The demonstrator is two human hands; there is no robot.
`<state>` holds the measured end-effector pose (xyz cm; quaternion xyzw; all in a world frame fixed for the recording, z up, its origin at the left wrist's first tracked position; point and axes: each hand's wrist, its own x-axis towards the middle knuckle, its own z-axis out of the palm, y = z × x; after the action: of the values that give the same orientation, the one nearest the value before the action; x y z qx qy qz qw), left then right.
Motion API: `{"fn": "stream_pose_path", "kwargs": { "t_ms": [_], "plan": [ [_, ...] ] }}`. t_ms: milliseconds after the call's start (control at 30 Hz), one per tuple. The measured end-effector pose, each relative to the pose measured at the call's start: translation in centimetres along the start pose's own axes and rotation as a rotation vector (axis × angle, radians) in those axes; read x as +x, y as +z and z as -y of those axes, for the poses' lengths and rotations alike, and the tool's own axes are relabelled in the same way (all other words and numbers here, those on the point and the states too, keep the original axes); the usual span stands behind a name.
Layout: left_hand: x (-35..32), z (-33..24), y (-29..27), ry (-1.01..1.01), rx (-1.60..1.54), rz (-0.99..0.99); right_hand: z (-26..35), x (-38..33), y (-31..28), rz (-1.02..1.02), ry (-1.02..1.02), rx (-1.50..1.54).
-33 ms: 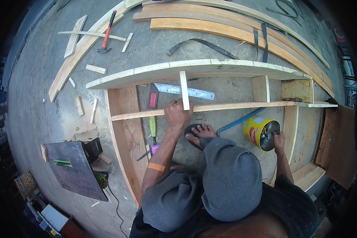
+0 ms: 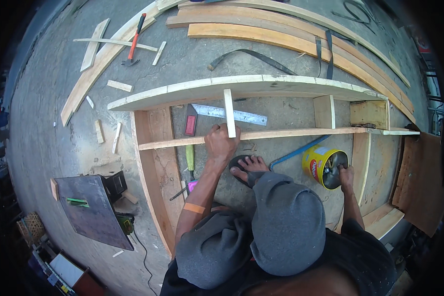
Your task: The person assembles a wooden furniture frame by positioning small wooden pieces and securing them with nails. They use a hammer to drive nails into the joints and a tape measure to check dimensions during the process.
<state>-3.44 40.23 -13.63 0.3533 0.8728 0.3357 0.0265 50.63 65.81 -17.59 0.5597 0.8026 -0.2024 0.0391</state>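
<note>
My left hand (image 2: 222,144) is closed around a long wooden rail (image 2: 276,133) of a frame, where a short upright wooden divider (image 2: 229,113) meets it. Its fingertips are hidden behind the wood. To the right, my right hand (image 2: 347,177) is at the mouth of a yellow can (image 2: 314,166), its fingers curled over the dark opening. What those fingers hold, if anything, does not show. Beyond the rail lies a square with a metal blade (image 2: 251,117) and dark red handle. Left of my foot is a green-handled tool (image 2: 190,157); a blue bar (image 2: 298,153) lies by the can.
Long planks (image 2: 251,33) and a black strap (image 2: 254,55) lie at the far side. A claw hammer (image 2: 134,42) with an orange-black handle rests among offcuts at far left. An upturned table saw plate (image 2: 91,209) with a cord (image 2: 145,264) stands at near left.
</note>
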Motion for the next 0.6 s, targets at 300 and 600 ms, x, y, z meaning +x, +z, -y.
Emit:
{"fn": "stream_pose_path", "kwargs": {
  "t_ms": [300, 600],
  "plan": [
    [0.1, -0.5, -1.0, -0.016, -0.005, 0.034, -0.1, 0.8, 0.0, 0.124, 0.063, -0.105],
    [-1.9, 0.9, -3.2, 0.065, 0.046, 0.076, 17.1, 1.6, -10.8, 0.327, 0.149, -0.120]
  ]
}}
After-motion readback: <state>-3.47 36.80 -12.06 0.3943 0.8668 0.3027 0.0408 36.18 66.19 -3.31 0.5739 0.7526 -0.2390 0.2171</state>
